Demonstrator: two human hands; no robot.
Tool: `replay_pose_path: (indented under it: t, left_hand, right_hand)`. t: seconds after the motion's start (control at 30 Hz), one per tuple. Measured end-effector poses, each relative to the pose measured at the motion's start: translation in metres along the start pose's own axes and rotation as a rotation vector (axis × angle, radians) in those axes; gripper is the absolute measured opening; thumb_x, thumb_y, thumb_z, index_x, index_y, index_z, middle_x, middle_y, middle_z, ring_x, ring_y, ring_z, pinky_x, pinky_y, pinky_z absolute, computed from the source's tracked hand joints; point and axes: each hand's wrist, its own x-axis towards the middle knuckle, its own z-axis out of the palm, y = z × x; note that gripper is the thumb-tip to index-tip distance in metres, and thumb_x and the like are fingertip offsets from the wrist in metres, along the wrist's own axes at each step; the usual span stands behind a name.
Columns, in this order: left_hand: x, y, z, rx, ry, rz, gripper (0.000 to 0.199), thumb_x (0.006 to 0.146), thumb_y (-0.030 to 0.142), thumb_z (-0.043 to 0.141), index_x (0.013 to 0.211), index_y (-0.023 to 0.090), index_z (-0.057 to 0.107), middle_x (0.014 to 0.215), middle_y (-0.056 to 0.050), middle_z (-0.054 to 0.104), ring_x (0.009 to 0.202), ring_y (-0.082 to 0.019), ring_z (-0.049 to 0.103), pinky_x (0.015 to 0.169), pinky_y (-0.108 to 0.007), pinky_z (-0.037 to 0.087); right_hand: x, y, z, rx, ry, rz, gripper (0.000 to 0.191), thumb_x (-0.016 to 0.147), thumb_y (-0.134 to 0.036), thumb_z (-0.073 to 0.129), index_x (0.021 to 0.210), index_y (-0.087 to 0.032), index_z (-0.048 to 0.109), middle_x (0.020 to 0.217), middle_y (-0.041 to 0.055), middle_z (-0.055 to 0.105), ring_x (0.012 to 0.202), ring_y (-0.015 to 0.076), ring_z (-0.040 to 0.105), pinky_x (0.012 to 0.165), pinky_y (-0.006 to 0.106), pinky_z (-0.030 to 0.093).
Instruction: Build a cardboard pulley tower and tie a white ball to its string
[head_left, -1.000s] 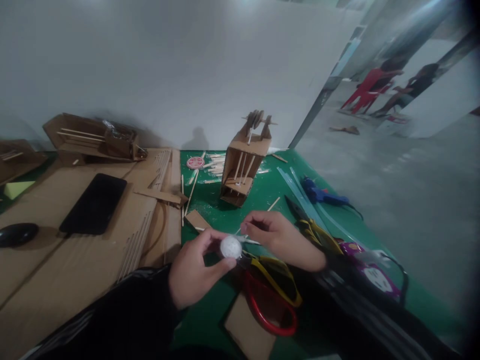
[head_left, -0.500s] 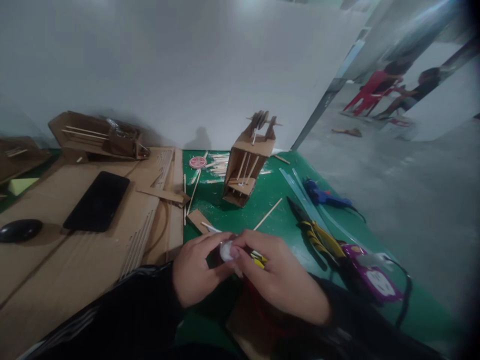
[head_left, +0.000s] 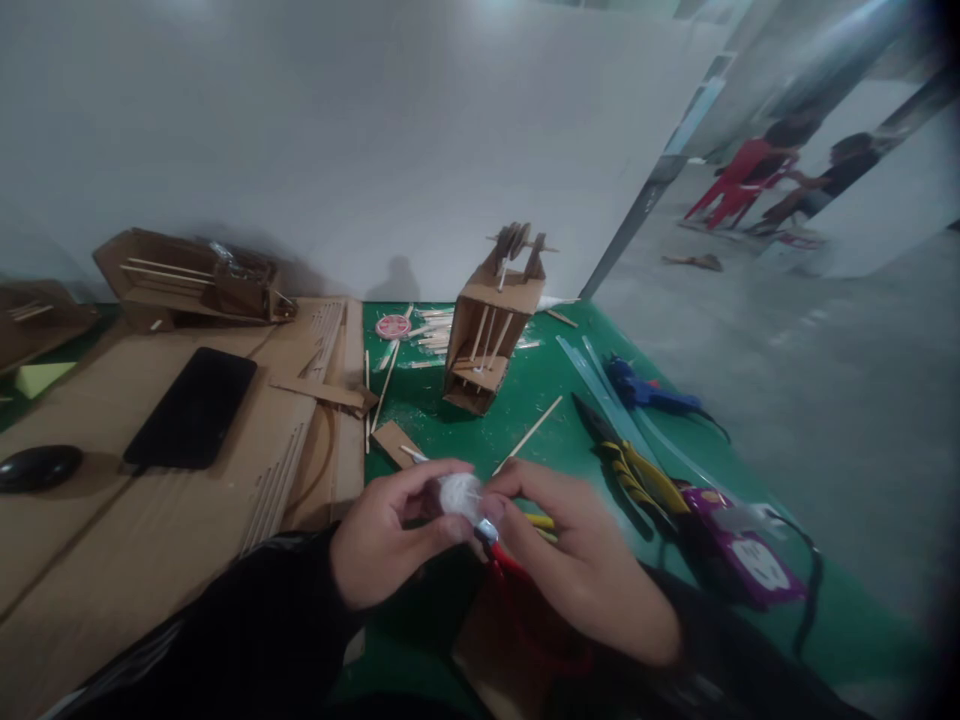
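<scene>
My left hand [head_left: 390, 545] is closed around a small spool of white thread [head_left: 460, 494], gripping it between thumb and fingers. Just to its right, my right hand [head_left: 574, 560] is pinched shut; whatever lies between its fingertips is too small to make out. Red-handled scissors [head_left: 510, 560] lie under the right hand, partly hidden by it. Beyond both hands stands a tilted cardboard box model [head_left: 489, 330] with sticks inside and a round cardboard pulley [head_left: 513, 242] on top.
Pliers [head_left: 645, 475], a blue glue gun [head_left: 649, 388], clear glue sticks [head_left: 592, 375] and a purple tape measure-like case [head_left: 742, 550] lie at right. Thin sticks [head_left: 435, 330] lie behind. On the left cardboard sheet are a phone [head_left: 193, 408] and a mouse [head_left: 39, 468]. People sit farther back.
My right hand has moved slightly right, away from the spool, and more of the white thread shows. My left hand has shifted slightly left, still holding the spool.
</scene>
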Motion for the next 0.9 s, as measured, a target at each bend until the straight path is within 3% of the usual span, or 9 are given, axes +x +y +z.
replay_pose_path:
  t: [0.17, 0.3, 0.63, 0.9]
  left_hand:
    - [-0.001, 0.001, 0.003, 0.533, 0.051, 0.122, 0.038, 0.073, 0.032, 0.074, 0.109, 0.024, 0.065, 0.103, -0.005, 0.071, 0.095, -0.024, 0.064, 0.084, -0.031, 0.047]
    - [-0.003, 0.002, 0.006, 0.675, 0.062, 0.108, 0.035, 0.070, 0.034, 0.075, 0.102, 0.024, 0.065, 0.088, -0.002, 0.070, 0.083, -0.022, 0.064, 0.074, -0.030, 0.045]
    - [-0.003, 0.003, 0.004, 0.644, 0.061, 0.124, 0.037, 0.073, 0.038, 0.072, 0.105, 0.024, 0.062, 0.092, -0.001, 0.070, 0.084, -0.021, 0.063, 0.074, -0.028, 0.045]
    - [-0.003, 0.004, 0.003, 0.442, 0.104, 0.077, 0.034, 0.076, 0.034, 0.070, 0.107, 0.023, 0.059, 0.098, -0.002, 0.070, 0.090, -0.020, 0.064, 0.080, -0.027, 0.047]
  right_hand:
    - [0.011, 0.003, -0.005, -0.058, -0.019, 0.057, 0.022, 0.092, -0.026, 0.049, 0.077, -0.016, 0.061, 0.069, 0.0002, 0.063, 0.063, 0.0116, 0.055, 0.060, 0.021, 0.041]
    - [0.021, 0.009, -0.007, -0.073, -0.047, 0.073, 0.024, 0.092, -0.027, 0.048, 0.074, -0.016, 0.060, 0.067, -0.0004, 0.060, 0.061, 0.0113, 0.053, 0.057, 0.021, 0.039]
    - [0.020, 0.017, -0.009, -0.065, -0.010, 0.117, 0.024, 0.092, -0.028, 0.049, 0.073, -0.016, 0.058, 0.063, -0.0016, 0.056, 0.059, 0.0110, 0.050, 0.055, 0.021, 0.038]
    - [-0.001, 0.011, -0.011, -0.097, 0.053, 0.070, 0.021, 0.091, -0.027, 0.051, 0.076, -0.017, 0.061, 0.067, 0.0000, 0.061, 0.061, 0.0120, 0.054, 0.060, 0.023, 0.040]
